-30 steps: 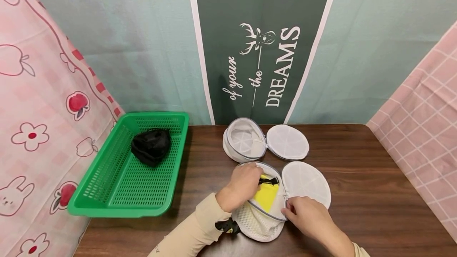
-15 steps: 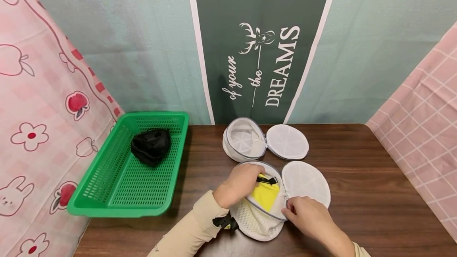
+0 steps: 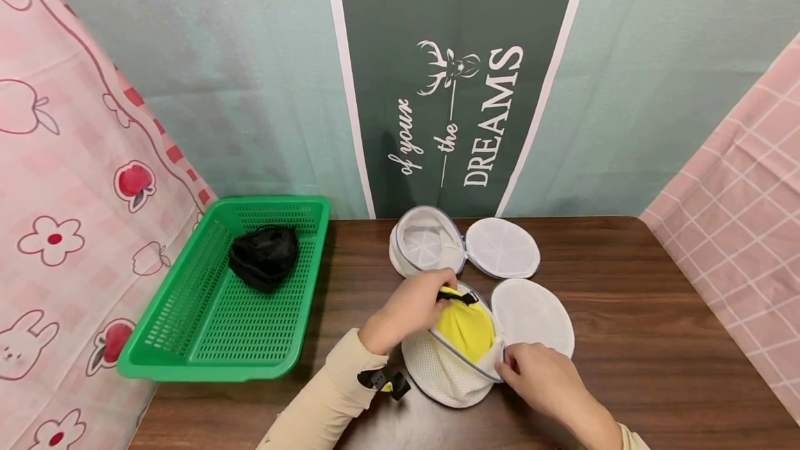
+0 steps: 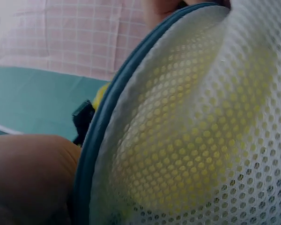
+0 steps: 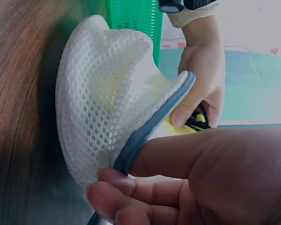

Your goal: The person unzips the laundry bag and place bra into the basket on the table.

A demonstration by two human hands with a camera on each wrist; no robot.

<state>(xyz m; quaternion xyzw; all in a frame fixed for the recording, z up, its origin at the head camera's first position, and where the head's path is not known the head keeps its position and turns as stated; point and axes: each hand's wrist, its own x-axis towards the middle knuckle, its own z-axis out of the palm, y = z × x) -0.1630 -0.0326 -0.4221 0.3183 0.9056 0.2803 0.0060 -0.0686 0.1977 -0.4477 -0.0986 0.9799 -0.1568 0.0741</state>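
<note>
In the head view a white mesh laundry bag (image 3: 446, 373) with a grey zipper rim lies unzipped on the table, its round lid (image 3: 531, 318) folded out to the right. Inside its mouth is a yellow cloth item (image 3: 465, 328) with a black strap and clip (image 3: 459, 296). My left hand (image 3: 409, 307) pinches this item by its strap end at the far rim. At the near right rim, my right hand (image 3: 544, 377) grips the zipper edge (image 5: 152, 124) between thumb and fingers. Through the mesh in the left wrist view, yellow fabric (image 4: 178, 154) shows.
Behind is a second mesh laundry bag (image 3: 400, 255), unzipped, its lid (image 3: 503, 248) spread to the right. A green plastic basket (image 3: 250, 360) stands at the left with a crumpled black fabric item (image 3: 265, 259) in it. Curtains border the wooden table (image 3: 650, 339).
My left hand has lifted away from me, drawing the yellow cloth item and its strap up at the bag's mouth. More yellow shows. My right hand keeps its grip on the rim.
</note>
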